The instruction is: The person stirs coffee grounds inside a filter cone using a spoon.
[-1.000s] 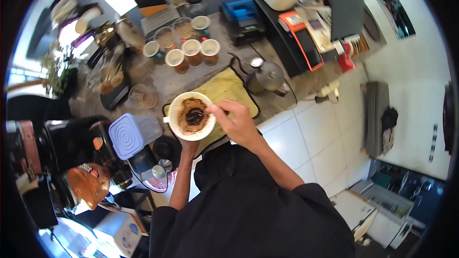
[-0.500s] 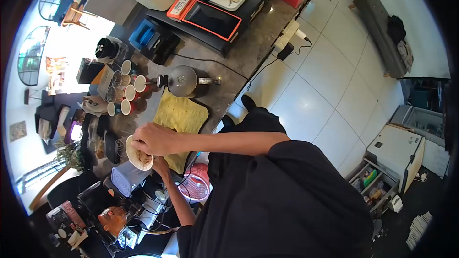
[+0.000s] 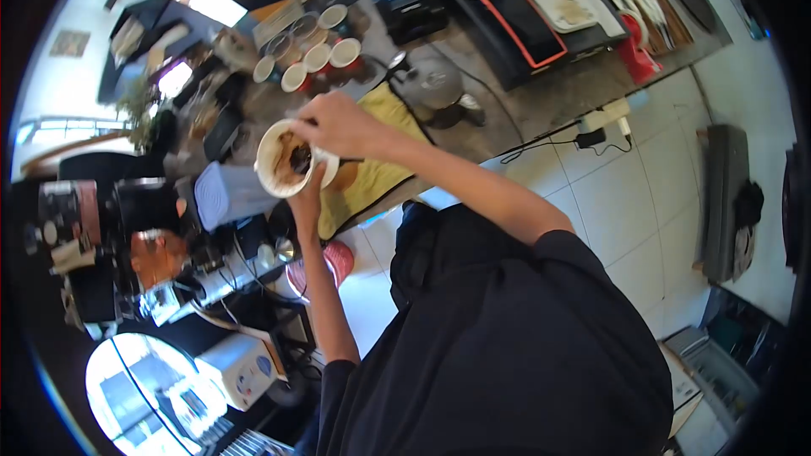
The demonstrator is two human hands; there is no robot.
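A white dripper (image 3: pixel 269 159) with a paper filter and dark wet coffee grounds is tilted over the counter's near edge. My left hand (image 3: pixel 307 199) holds it from below, fingers round its underside. At the filter's upper right rim, my right hand (image 3: pixel 336 125) has its fingers pinched together on the paper edge. Beneath my right forearm lies a yellow cloth (image 3: pixel 393 118) with a dark border. A grey kettle (image 3: pixel 432 83) stands beyond the cloth, to the right of both hands.
Several paper cups (image 3: pixel 318 57) stand at the back of the counter. A card terminal (image 3: pixel 522 24) lies on a black box at the upper right. A lidded plastic container (image 3: pixel 221 194) is left of my left hand, and a pink basket (image 3: pixel 338 263) is below.
Since the earliest frame, the view has swung and the dripper has tilted away from level. Both hands have shifted left and up in view, still at the dripper.
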